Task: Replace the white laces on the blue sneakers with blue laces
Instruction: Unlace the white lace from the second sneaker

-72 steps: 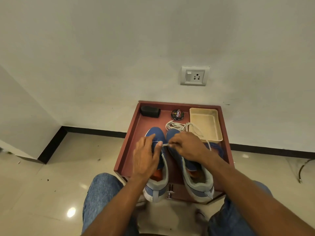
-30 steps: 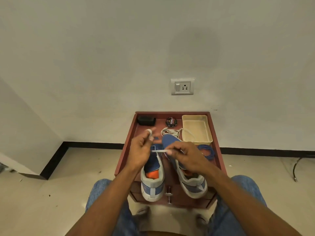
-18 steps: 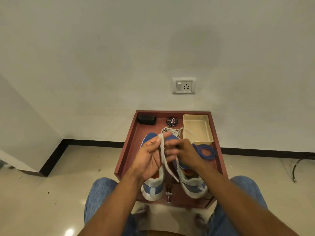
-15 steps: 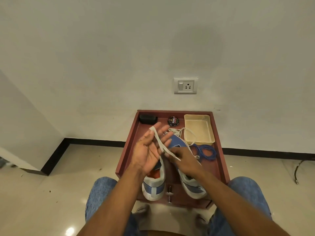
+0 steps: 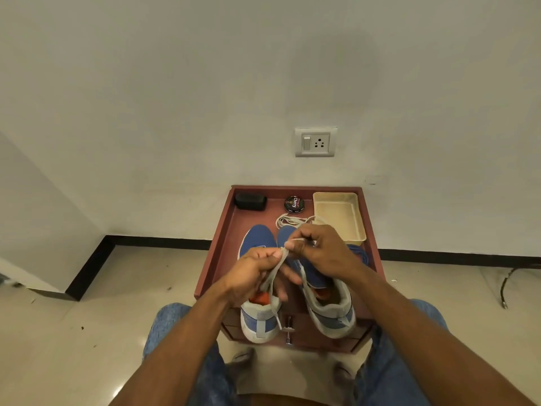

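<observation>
Since half a second ago, our left hand [image 5: 251,271] has closed from an open palm. Above the blue sneakers [image 5: 295,282] on the desk [image 5: 216,253], both hands pinch one white lace [image 5: 273,281]; our right hand [image 5: 319,253] grips its upper end. The dangling tail could snag; blue laces [image 5: 361,254] wait beside.

**Crowded tabletop, open strip along the left**

A small red table [image 5: 218,253] with a raised rim stands against the wall. Two blue sneakers [image 5: 317,288] fill its near and middle area, and both hands [image 5: 325,253] hover above them. Along the far edge sit a black case [image 5: 250,201], a polish tin [image 5: 294,204] and a beige tray [image 5: 339,218], with loose white laces [image 5: 289,221] just before the tin. Bare surface runs along the left, beside the left sneaker.
</observation>
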